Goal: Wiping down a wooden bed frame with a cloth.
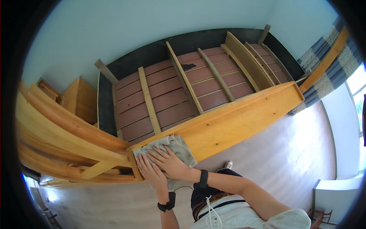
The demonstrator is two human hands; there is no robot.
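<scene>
Cloth (180, 148) lies under the seemingly flat right hand (171, 164).

Looks like a bedroom.
Shown by a wooden bed frame (232, 124) with bared slats (148, 101), a checked curtain (324, 78) and window (360, 84) past its right end — and a wooden cabinet (80, 99) off its left edge.

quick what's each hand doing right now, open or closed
Left hand: open, laid flat on the grey cloth.
Right hand: open, flat on the same cloth.
</scene>
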